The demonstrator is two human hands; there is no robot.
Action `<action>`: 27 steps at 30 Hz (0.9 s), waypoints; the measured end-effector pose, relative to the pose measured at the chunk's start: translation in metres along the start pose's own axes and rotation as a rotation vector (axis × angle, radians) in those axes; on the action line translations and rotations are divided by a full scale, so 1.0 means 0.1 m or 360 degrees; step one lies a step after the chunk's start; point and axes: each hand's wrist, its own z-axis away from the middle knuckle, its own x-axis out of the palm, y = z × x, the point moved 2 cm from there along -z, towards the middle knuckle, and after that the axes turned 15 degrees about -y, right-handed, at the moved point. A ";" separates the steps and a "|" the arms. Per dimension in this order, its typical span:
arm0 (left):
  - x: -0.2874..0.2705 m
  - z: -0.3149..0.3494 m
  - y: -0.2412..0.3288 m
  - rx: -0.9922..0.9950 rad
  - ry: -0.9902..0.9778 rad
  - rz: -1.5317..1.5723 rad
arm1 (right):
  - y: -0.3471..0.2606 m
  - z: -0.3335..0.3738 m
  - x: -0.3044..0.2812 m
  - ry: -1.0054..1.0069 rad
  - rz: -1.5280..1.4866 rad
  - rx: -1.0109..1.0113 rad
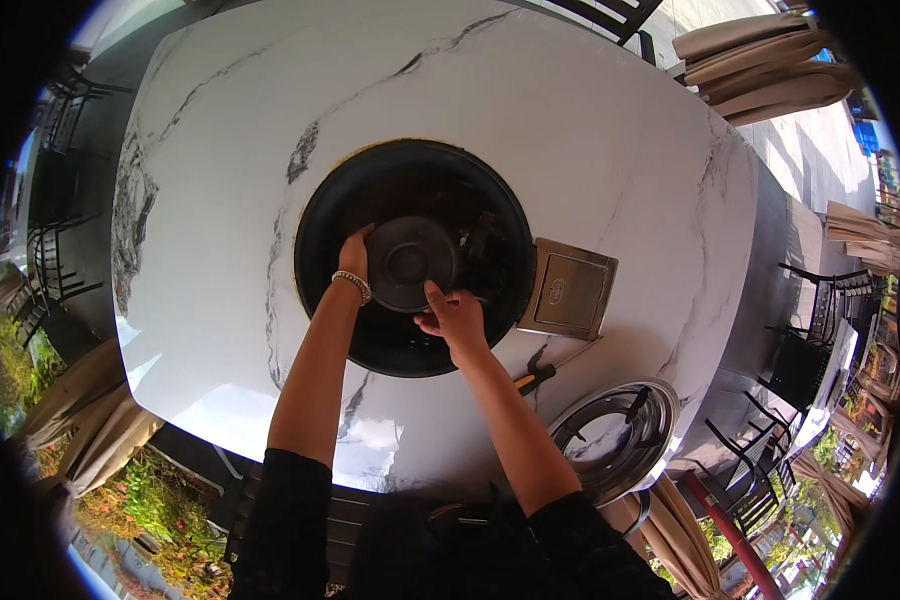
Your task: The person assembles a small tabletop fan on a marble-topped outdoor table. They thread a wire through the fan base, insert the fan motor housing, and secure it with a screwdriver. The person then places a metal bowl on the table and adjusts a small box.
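Note:
Over a round black recess (320,215) in the marble tabletop, a dark round disc (407,264) with a raised ring at its middle lies between my two hands. My left hand (357,254), with a beaded bracelet at the wrist, holds the disc's left edge; its fingertips are partly hidden. At the lower right edge of the disc, my right hand (457,321) grips it with the thumb up and the fingers curled. Dark, shadowed parts show inside the recess to the right of the disc. I cannot tell whether the disc touches the recess floor.
A metal panel (568,290) sits at the recess's right edge. Nearer lies a screwdriver (537,379) with a yellow and black handle, beside my right forearm. A shiny round metal pan or ring (660,420) rests at the table's right corner. Chairs (830,290) stand around.

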 end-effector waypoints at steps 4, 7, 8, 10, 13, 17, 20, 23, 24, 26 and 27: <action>0.02 0.01 0.03 0.0065 -0.0017 0.0045 | 0.17 -0.02 0.14 -0.0382 -0.0628 0.0108; -0.01 -0.03 0.03 0.0005 0.0050 -0.0006 | 0.25 -0.09 0.27 -0.0482 -0.1069 0.0015; -0.02 -0.05 0.03 -0.0016 0.0065 -0.0052 | 0.27 -0.12 0.32 -0.0427 -0.1169 -0.0021; -0.04 -0.08 0.05 0.0011 0.0087 -0.0117 | 0.30 -0.15 0.37 -0.0327 -0.1274 -0.0061; -0.05 -0.08 0.06 0.0127 0.0145 -0.0269 | 0.32 -0.16 0.40 -0.0235 -0.1278 -0.0094; -0.01 -0.05 0.07 0.0076 0.0081 -0.0157 | 0.31 -0.19 0.43 -0.0248 -0.1340 -0.0211; 0.02 -0.04 0.07 0.0032 -0.0012 -0.0104 | 0.31 -0.21 0.45 -0.0236 -0.1320 -0.0286; 0.01 -0.04 0.07 -0.0060 -0.0078 -0.0024 | 0.31 -0.24 0.50 -0.0159 -0.1286 -0.0352; 0.00 -0.03 0.07 -0.0071 -0.0053 -0.0019 | 0.30 -0.25 0.53 -0.0124 -0.1283 -0.0372; 0.00 -0.01 0.06 -0.0093 -0.0022 -0.0004 | 0.31 -0.24 0.57 -0.0024 -0.1181 -0.0380; 0.01 0.01 0.06 -0.0105 -0.0021 0.0007 | 0.30 -0.24 0.58 0.0018 -0.1126 -0.0417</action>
